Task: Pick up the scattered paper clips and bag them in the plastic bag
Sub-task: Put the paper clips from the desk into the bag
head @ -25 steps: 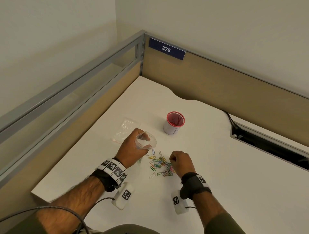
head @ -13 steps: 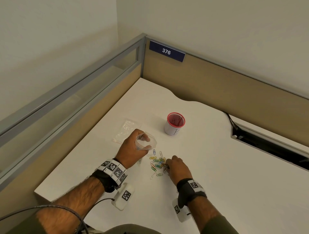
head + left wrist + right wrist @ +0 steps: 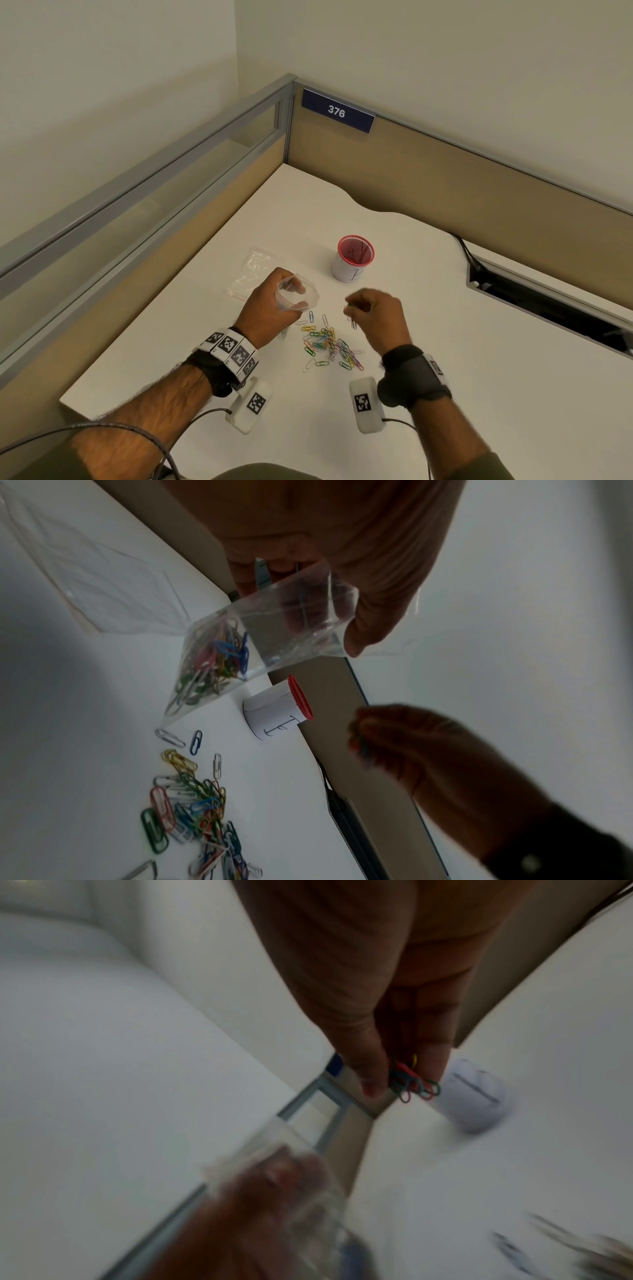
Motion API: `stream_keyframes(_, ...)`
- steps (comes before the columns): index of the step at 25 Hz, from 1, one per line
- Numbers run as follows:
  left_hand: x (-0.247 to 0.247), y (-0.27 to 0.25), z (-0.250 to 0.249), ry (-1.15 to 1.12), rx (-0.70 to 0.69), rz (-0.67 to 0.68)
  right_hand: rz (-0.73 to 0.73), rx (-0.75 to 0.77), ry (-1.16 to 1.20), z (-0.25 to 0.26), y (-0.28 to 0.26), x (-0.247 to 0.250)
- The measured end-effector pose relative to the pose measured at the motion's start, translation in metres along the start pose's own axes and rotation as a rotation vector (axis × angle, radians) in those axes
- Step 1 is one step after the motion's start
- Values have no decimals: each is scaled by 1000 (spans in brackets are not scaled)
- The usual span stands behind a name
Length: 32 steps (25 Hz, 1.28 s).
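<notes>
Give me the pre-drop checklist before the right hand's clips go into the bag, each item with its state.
1. Left hand holds the plastic bag with its mouth spread: ok.
2. Right hand pinches a bunch of clips: ok.
3. Right hand above the bag mouth: not ok, it is off to the side.
4. Bag has room above the clips already bagged: ok.
5. No clip slipping from the pinch: cannot tell; both close views are blurred.
6. Loose clips left on the desk: not ok, many remain.
</notes>
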<state>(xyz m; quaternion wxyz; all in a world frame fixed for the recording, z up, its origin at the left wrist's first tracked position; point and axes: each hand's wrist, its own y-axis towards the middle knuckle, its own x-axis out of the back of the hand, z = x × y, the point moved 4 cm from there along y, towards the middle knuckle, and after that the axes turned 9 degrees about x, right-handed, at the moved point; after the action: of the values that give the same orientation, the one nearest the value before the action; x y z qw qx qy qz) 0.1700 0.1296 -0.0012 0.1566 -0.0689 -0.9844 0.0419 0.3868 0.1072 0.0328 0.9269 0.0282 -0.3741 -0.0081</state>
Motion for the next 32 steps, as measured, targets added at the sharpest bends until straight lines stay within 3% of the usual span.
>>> stream_keyframes(4,-6,0,1,24,-1,17,-65,175,153,67,11,20)
stream_keyframes(11,-10,-3,-8,-20,-4,61,139,321,-45,103,16,-10)
stream_keyframes(14,-9,-2,-6,-15,-14,48,2,330,-3,102,14,4)
stream_keyframes(17,-7,-2,-3,8,-14,33,-123,247,71,73,15,24)
stream_keyframes(19,-4,-2,-3,-9,-19,23,-107,128,0,29,13,23)
stream_keyframes(22,1,-2,-2,-32,-19,13,95,-135,-243,-47,-9,-2)
stream_keyframes(25,5,-2,1,-30,-20,4,257,-303,-362,-88,-44,-29)
stream_keyframes(28,7,-1,5,-28,-19,-4,268,-348,-401,-93,-55,-50)
stream_keyframes(32,9,1,6,-26,-19,-11,233,-267,-326,-74,-37,-75)
